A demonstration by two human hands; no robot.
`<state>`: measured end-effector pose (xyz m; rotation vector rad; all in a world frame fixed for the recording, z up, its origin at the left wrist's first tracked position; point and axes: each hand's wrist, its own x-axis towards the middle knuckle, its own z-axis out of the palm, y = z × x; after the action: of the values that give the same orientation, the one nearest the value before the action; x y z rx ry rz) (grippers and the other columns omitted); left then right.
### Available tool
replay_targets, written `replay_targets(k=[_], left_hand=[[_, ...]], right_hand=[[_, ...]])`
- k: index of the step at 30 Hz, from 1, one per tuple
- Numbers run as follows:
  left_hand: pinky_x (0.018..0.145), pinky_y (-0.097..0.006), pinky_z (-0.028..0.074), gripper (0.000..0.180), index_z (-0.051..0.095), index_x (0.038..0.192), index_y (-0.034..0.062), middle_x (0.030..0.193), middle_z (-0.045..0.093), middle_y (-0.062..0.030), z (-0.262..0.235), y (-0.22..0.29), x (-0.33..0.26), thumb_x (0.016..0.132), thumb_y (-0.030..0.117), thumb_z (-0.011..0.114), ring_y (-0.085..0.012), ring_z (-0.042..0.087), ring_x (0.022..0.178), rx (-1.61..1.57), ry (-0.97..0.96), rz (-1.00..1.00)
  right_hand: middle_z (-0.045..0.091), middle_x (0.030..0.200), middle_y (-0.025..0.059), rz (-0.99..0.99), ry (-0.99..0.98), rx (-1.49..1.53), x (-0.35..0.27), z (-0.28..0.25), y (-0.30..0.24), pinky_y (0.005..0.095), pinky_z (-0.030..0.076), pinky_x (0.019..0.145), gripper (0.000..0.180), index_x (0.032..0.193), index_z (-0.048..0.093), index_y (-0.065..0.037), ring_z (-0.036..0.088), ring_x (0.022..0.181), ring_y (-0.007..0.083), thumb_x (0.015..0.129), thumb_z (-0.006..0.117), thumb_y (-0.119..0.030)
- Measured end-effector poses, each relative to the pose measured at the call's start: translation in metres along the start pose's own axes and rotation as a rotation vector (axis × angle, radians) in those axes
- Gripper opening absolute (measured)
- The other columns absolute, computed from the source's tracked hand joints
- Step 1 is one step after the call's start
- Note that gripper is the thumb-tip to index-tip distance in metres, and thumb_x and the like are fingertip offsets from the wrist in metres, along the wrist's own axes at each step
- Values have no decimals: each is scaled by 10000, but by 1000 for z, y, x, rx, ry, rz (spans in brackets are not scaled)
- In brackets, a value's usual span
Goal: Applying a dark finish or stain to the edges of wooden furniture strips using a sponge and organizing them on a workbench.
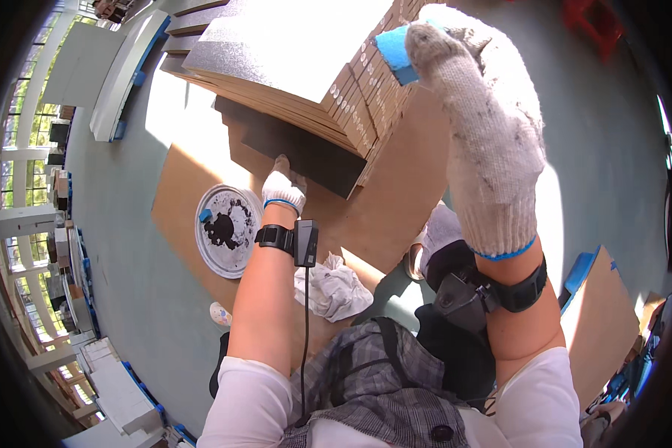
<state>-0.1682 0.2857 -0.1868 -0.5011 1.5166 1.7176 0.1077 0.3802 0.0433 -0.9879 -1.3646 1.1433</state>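
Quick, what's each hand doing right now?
Left hand: gloved, resting on the dark side of the board stack, holding nothing.
Right hand: gloved, closed on a blue sponge at the stack's corner.

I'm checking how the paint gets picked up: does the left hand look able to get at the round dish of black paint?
Probably yes: the left hand rests on the dark board edge, the dish lies just beside it on the brown sheet, with nothing between.

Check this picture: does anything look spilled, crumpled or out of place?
A crumpled white cloth lies on the brown board. The round white dish holds smeared black paste. Nothing else stands out.
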Motion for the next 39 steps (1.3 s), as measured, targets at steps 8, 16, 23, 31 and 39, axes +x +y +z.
replay_targets(k=[8, 16, 23, 31, 39], left_hand=[[668, -306, 450, 134, 556, 1018, 111, 854, 577, -18, -9, 7, 13, 932, 208, 519, -157, 515, 742, 96, -73, 69], [936, -281, 412, 368, 465, 1218, -74, 1148, 551, -102, -110, 65, 102, 885, 80, 496, -232, 515, 1035, 1474, -313, 1272], [661, -239, 490, 336, 540, 1189, 127, 1041, 575, -18, -17, 26, 11, 873, 213, 616, -110, 533, 808, 400, 1, 274], [695, -292, 508, 456, 445, 1270, 120, 1099, 574, -63, 1, 13, -6, 857, 144, 635, -185, 571, 874, 287, 47, 337], [827, -375, 492, 485, 369, 1335, 107, 1168, 530, -113, -1, 4, -31, 903, 219, 559, -220, 540, 1002, 443, 80, 245]], right_hand=[[621, 1014, 53, 67, 53, 1, -17, -14, -5, 243, 441, 847, 382, 1153, 587, -19, 569, 935, 119, 850, 655, -242], [617, 1006, 60, 90, 50, 106, -8, 0, -21, 245, 443, 838, 379, 1150, 576, -12, 566, 929, 121, 852, 648, -235], [613, 1000, 66, 105, 84, 77, -2, 3, -16, 246, 444, 831, 376, 1147, 566, -6, 563, 923, 124, 854, 641, -228], [609, 993, 73, 99, 77, 95, -3, -3, -23, 248, 446, 823, 372, 1144, 556, 1, 560, 916, 127, 856, 634, -221], [605, 985, 81, 144, -11, 108, 1, -11, -7, 249, 447, 815, 369, 1141, 545, 8, 556, 909, 130, 857, 627, -213]])
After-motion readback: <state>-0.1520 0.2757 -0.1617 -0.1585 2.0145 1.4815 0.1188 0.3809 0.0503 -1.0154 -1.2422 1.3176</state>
